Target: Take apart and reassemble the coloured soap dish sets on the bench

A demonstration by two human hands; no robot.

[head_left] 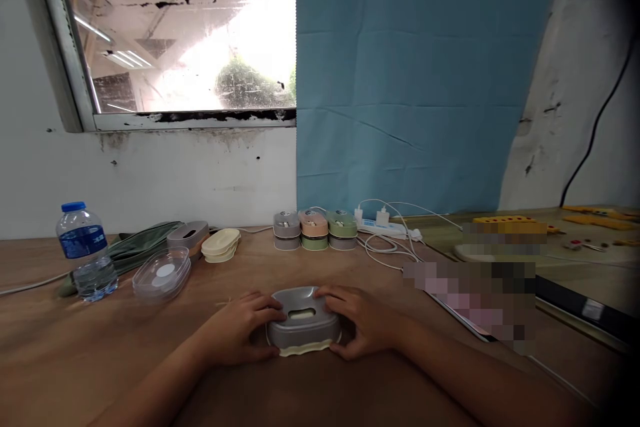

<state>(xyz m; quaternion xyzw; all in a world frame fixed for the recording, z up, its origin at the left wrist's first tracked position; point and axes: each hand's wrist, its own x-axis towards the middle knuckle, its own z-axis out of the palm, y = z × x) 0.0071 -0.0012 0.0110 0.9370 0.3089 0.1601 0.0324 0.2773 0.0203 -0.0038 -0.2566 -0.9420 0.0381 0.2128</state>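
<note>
A grey oval plastic cover [304,330] with a slot in its top lies on the table in front of me. Below it a cream wavy-edged piece [306,349] shows along the bottom, and cream also shows through the slot. My left hand [247,327] grips the cover's left side, fingers on the top and thumb low at the edge. On the opposite side my right hand [363,320] is closed on it the same way. Whether the two pieces are joined cannot be seen.
At the left stand a water bottle [86,253], a clear plastic tray [163,277], a stack of cream pieces [221,245] and a grey cover [187,235]. Several finished-looking oval boxes [314,230] line the back. A power strip [390,229] with cables and a blurred flat device [460,300] lie right.
</note>
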